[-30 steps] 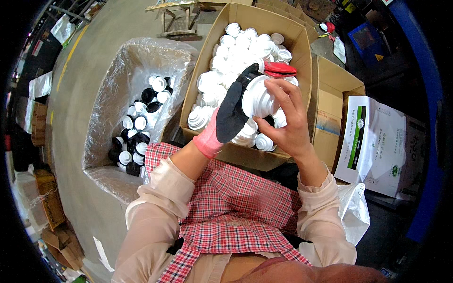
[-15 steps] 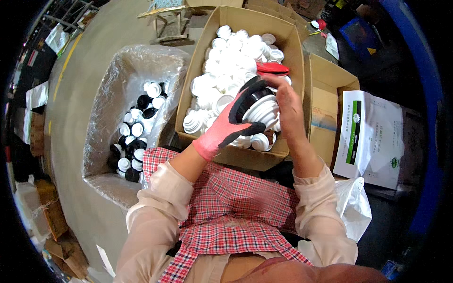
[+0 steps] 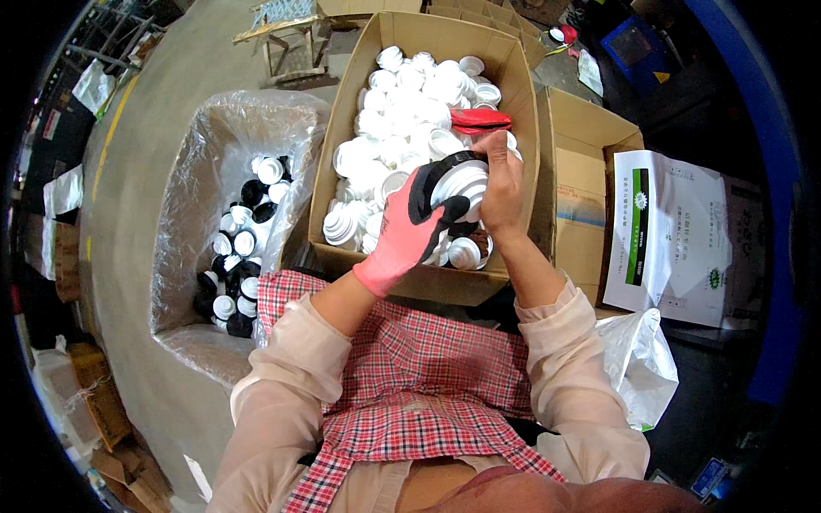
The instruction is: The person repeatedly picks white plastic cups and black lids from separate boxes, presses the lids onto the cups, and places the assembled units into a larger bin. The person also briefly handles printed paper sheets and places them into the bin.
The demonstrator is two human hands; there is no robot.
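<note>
In front of me, over the near part of a cardboard box (image 3: pixel 527 128), both hands hold a white plastic piece with stepped rings, like a collapsible cup (image 3: pixel 462 183). My left hand (image 3: pixel 409 224), in a pink glove with black fingertips, is wrapped round its left side, thumb across the front. My bare right hand (image 3: pixel 502 184) is closed against its right side, fingers curled at the top edge. Black shows round the piece's rim, partly hidden by the glove. Many similar white pieces (image 3: pixel 410 90) fill the box below, with a red folded object (image 3: pixel 481 120) on top.
To the left stands a plastic-lined container (image 3: pixel 184 256) with black-and-white pieces (image 3: pixel 244 243) inside. Another open cardboard box (image 3: pixel 590 162) adjoins on the right, beside a printed white carton (image 3: pixel 676 239) and a white bag (image 3: pixel 637 363). A small wooden stool (image 3: pixel 291 51) stands far back.
Both hands have turned the stepped piece, so its white rings face more upward and less black shows. My right hand's fingers have curled in closer, and the whole view has shifted slightly.
</note>
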